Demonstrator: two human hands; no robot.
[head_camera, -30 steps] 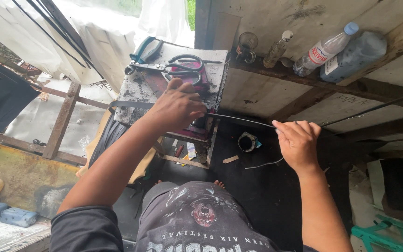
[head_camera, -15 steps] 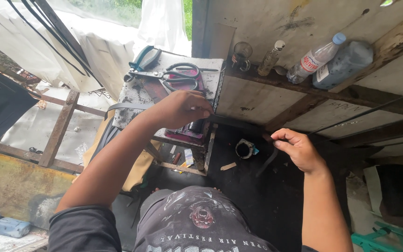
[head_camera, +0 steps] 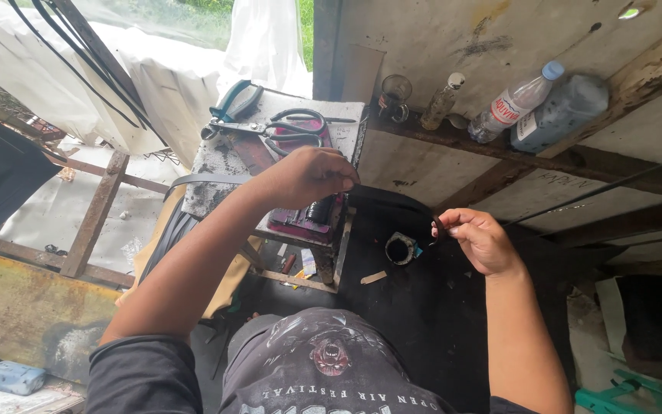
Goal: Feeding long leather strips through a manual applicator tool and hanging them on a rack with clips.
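The right hand (head_camera: 480, 239) pinches a thin black rubber strip (head_camera: 576, 198) in closed fingers, beside a small black round tin (head_camera: 401, 248). The left hand (head_camera: 309, 175), fingers curled shut, presses the strip's other end on the grey worktop (head_camera: 216, 165), near black-handled scissors (head_camera: 285, 126).

scissors (head_camera: 289, 126) on small table | plastic bottle (head_camera: 516, 101) on ledge | blue pliers (head_camera: 233, 101) beside scissors

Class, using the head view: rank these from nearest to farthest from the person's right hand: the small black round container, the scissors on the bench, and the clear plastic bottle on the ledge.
From the right hand:
1. Small black round container, just to its left, lower down.
2. Clear plastic bottle, above it on the wall ledge.
3. Scissors, far left on the bench top.
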